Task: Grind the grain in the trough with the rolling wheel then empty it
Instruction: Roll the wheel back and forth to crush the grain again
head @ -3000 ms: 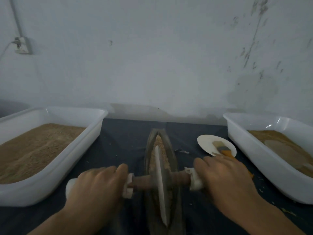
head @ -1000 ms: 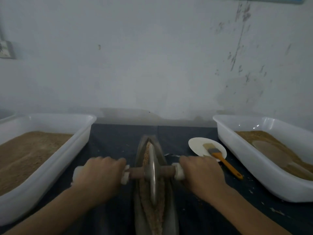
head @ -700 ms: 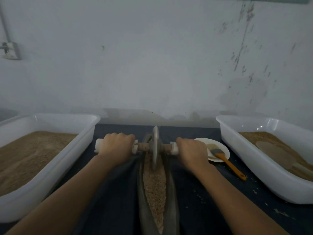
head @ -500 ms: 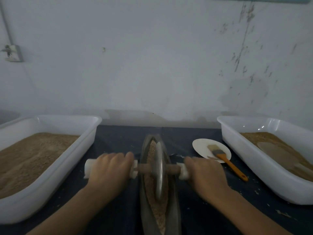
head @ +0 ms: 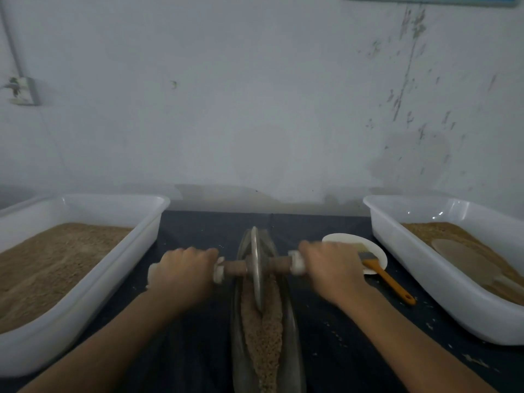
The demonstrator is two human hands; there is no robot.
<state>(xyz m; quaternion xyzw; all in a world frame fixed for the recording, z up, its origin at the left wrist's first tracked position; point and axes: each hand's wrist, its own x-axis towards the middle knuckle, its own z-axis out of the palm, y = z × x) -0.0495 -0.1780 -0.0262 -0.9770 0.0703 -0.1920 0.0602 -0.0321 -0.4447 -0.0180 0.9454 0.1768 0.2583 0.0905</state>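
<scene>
Gripping the axle either side of the rolling wheel, left hand and right hand reach forward, centre frame, wheel upright in the grain-filled trough.

The left hand and right hand each gripped an end of the axle through the rolling wheel, which stood upright in the trough over brown grain. 2 white tubs of grain flanked it; a brush lay across a white plate at right.
</scene>
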